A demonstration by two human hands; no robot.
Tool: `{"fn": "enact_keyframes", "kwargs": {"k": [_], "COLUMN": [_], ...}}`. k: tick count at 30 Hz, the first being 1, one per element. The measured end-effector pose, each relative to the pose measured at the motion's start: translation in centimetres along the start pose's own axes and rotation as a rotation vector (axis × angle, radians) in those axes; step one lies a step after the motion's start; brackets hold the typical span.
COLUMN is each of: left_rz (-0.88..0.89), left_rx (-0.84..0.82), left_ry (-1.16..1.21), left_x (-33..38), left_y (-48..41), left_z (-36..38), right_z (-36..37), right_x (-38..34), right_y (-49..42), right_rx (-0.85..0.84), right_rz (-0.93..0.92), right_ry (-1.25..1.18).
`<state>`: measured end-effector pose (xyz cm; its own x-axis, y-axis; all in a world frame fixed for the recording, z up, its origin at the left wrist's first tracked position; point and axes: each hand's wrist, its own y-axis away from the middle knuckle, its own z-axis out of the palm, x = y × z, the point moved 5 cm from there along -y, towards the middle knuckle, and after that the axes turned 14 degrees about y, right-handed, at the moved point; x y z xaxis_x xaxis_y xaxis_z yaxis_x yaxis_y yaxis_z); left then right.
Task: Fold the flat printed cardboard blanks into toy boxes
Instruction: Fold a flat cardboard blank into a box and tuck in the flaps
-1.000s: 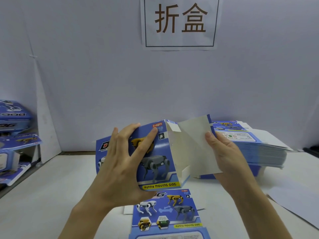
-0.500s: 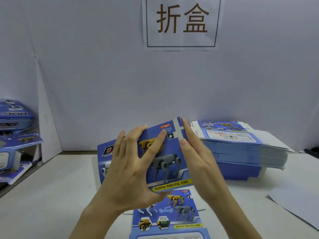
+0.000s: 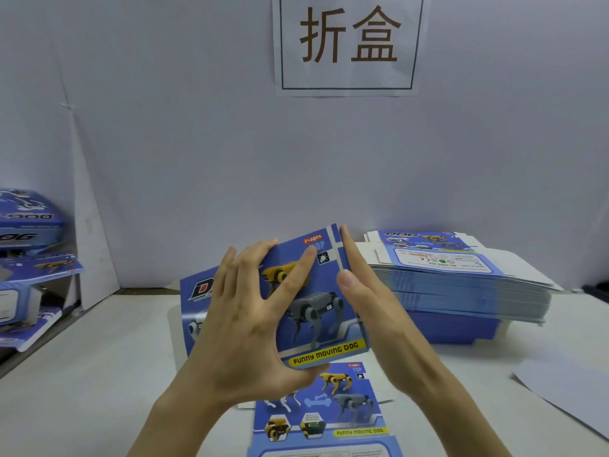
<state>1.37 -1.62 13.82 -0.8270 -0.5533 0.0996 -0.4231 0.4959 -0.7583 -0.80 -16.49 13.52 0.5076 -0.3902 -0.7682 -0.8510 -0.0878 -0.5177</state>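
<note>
Right hand (image 3: 379,311) has swung in, pressing flat against the box (image 3: 316,311); left hand (image 3: 244,324) grips its front

left hand (image 3: 244,331) grips the blue toy box (image 3: 324,328) while right hand (image 3: 375,311) presses its side

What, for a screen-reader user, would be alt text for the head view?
A left hand grips a blue toy box above a white table while the right hand presses flat against its right side. A flat blank lies beneath, and a stack of blanks sits at right.
</note>
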Motion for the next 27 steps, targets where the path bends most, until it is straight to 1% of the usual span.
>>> {"fn": "enact_keyframes", "kwargs": {"k": [2, 5, 8, 14, 18, 22, 27], "left_rz": [-0.006, -0.029, -0.044, -0.035, -0.021, 0.060, 0.067], "left_rx": [-0.001, 0.018, 0.009, -0.001, -0.010, -0.020, -0.018], "left_ry": [0.036, 0.102, 0.095, 0.037, 0.019, 0.023, 0.059], "left_x": [0.1, 0.6, 0.8, 0.9, 0.9, 1.6, 1.8], "left_y": [-0.1, -0.1, -0.1, -0.1, -0.2, -0.2, -0.2], "left_z": [-0.3, -0.6, -0.5, -0.8, -1.3, -1.7, -1.6], "right_z": [-0.4, -0.6, 0.1, 0.3, 0.2, -0.5, -0.2], "right_x": [-0.4, -0.8, -0.9, -1.0, -1.3, -1.5, -1.6], "right_y": [0.1, 0.3, 0.4, 0.5, 0.5, 0.6, 0.7], "right_rx": [-0.051, -0.015, -0.012, -0.012, -0.014, -0.007, 0.000], "right_rz": [-0.019, -0.067, -0.091, -0.115, -0.150, -0.155, -0.154], "right_ry": [0.013, 0.062, 0.113, 0.120, 0.104, 0.094, 0.024]}}
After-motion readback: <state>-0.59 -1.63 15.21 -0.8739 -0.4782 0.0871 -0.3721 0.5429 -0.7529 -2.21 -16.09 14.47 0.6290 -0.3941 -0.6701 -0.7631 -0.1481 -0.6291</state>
